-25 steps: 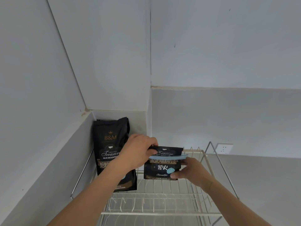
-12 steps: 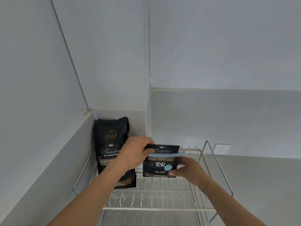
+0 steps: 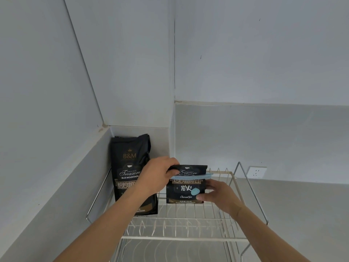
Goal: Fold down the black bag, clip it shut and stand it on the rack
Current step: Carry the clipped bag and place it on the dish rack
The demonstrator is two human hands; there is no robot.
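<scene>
both hands (image 3: 158, 176) (image 3: 219, 195) grip the clipped black bag (image 3: 186, 188) (label reads "treasure blue mountain").

Item count, wire rack scene.
Two black bags (image 3: 186, 184) (image 3: 132, 173); one blue clip (image 3: 192, 175); one rack (image 3: 181, 222); one wall socket (image 3: 256, 172); two hands (image 3: 156, 175) (image 3: 217, 195).

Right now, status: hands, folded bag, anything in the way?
Left hand grips folded bag at its top; right hand grips its lower right corner. Blue clip on the fold, bag at rack level. Tall bag stands left, apart.
</scene>
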